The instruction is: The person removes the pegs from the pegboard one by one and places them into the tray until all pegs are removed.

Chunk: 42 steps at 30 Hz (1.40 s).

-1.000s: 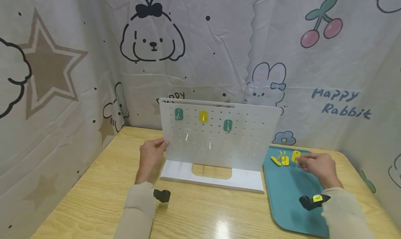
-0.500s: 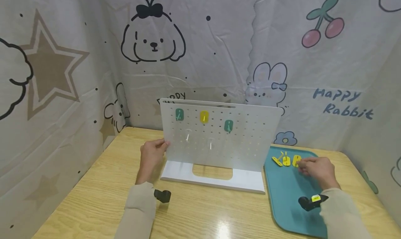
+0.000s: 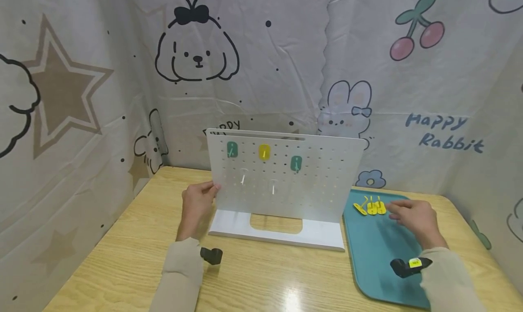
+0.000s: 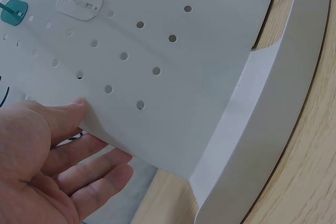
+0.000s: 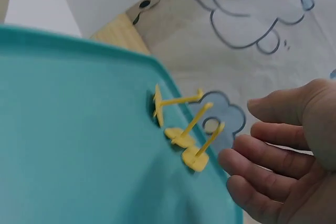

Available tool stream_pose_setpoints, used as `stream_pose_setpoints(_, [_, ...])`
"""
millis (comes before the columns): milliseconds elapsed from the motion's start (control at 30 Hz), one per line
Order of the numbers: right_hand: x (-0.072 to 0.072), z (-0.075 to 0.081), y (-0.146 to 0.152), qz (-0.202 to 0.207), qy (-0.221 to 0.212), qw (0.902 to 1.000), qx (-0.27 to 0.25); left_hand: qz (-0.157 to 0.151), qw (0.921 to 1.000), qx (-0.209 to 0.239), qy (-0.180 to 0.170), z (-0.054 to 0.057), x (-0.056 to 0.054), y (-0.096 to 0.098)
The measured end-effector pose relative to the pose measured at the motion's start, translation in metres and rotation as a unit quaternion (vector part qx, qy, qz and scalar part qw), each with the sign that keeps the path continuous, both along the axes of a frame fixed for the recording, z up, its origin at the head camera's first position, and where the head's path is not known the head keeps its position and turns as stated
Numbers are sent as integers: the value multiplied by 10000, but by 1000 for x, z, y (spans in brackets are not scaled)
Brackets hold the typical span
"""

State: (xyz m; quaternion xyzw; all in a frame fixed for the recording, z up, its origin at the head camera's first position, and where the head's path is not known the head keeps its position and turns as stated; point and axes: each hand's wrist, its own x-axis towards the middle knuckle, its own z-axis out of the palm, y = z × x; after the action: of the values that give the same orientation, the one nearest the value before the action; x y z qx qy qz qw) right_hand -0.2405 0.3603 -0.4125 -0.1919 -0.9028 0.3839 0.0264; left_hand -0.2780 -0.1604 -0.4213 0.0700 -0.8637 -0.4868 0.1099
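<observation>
A white pegboard [image 3: 314, 189] stands upright on its base. My left hand [image 3: 197, 205] grips its left edge, thumb on the front face and the other fingers behind, as the left wrist view shows. On the board hang two green hooks [image 3: 232, 149], a yellow hook [image 3: 264, 152] and two white hooks [image 4: 80, 4]. Over the tray's far part, my right hand [image 3: 416, 219] holds nothing, its fingers relaxed and apart. Just left of its fingertips lie three yellow hooks; the nearest hook [image 5: 195, 159] and the middle one [image 5: 180, 136] have their pegs up, while the third [image 5: 159, 106] rests on its side.
The teal tray [image 3: 384, 262] lies right of the pegboard base [image 3: 278, 239], close to it on the wooden table [image 3: 245, 280]. A printed curtain [image 3: 261, 76] hangs behind the table and along both sides.
My right hand has turned the nearest yellow hook peg-up, set it beside the middle one and let go, drawing slightly off to the right. The left hand keeps its grip.
</observation>
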Motion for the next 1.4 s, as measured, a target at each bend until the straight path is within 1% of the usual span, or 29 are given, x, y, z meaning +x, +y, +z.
stream_pose_setpoints(233, [11, 14, -8, 419, 280, 9987, -79, 24, 10000, -39, 25, 0, -1, 0])
stream_pose_setpoints(333, [15, 20, -12, 504, 368, 9979, -189, 26, 10000, -57, 74, 0, -1, -1])
stream_pose_setpoints(367, [15, 20, -12, 447, 406, 9980, -195, 17, 9999, -49, 90, 0, -1, -1])
stream_pose_setpoints(500, [22, 29, -20, 598, 536, 9959, -404, -12, 9999, -25, 115, -1, -1, -1])
stream_pose_setpoints(633, [32, 42, -35, 899, 781, 9922, -379, -31, 9999, -22, 111, -1, 0, -1])
stream_pose_setpoints(733, [36, 50, -46, 1012, 933, 9902, -235, -50, 9999, -14, 126, -1, 0, -1])
stream_pose_setpoints(833, [39, 57, -57, 1072, 1045, 9885, -215, -63, 9999, -3, 145, -1, 0, -1])
stream_pose_setpoints(1000, [41, 63, -73, 1205, 1348, 9831, -294, -54, 9999, 0, 154, -2, 0, -1])
stream_pose_setpoints(1167, [38, 65, -86, 1450, 1790, 9729, -193, -32, 9999, 16, 118, -2, 0, -1])
stream_pose_setpoints(1300, [34, 68, -101, 1607, 1916, 9679, -265, -28, 9999, 18, 126, -2, 0, -1])
stream_pose_setpoints(1400, [32, 72, -111, 1743, 1992, 9634, -428, -39, 9999, 18, 140, -3, 0, -1])
